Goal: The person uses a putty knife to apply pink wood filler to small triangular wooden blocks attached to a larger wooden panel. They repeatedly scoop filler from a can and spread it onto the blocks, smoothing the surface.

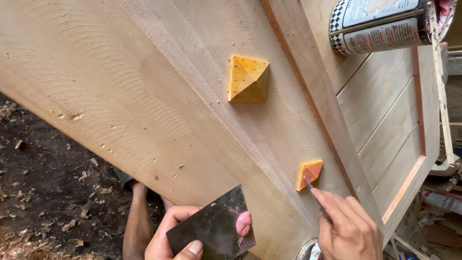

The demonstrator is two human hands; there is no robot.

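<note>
My left hand (pixel 174 237) grips a dark metal plate (pixel 211 226) by its lower edge, at the bottom centre. A blob of pink putty (pixel 244 223) sits on the plate's right side. My right hand (pixel 347 228) holds a thin tool (pixel 314 193) whose tip touches the lower edge of a small orange pyramid block (pixel 309 174) fixed to a pale wooden door (pixel 144 86). A larger yellow pyramid block (pixel 248 79) is fixed higher up on the same door.
A metal can (pixel 380 24) with a checkered band lies on the door's panelled part (pixel 390 125) at the top right. My bare leg (pixel 137 216) shows under the door. Dark ground with wood shavings (pixel 43 192) lies at the left. Clutter (pixel 442 202) sits at the right edge.
</note>
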